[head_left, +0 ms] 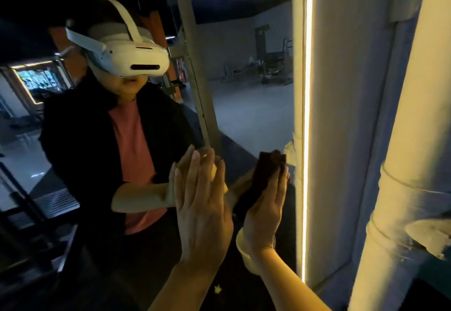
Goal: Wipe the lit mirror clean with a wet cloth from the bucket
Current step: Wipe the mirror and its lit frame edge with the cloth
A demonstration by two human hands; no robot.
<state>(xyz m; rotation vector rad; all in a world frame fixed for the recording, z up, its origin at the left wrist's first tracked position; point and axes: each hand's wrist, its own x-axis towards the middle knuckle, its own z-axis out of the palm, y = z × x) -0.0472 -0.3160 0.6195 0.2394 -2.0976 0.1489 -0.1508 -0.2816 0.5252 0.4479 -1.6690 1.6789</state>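
Observation:
The mirror fills the left and middle of the view, and a bright vertical light strip runs down its right edge. My left hand lies flat on the glass with straight fingers, meeting its own reflection. My right hand presses a dark cloth against the glass with straight fingers, just left of the light strip. The cloth sticks out above my fingertips. No bucket is in view.
A thick white vertical pipe with a joint and a wall bracket stands close on the right of the mirror frame. The glass reflects a person in a white headset and a dim room with chairs.

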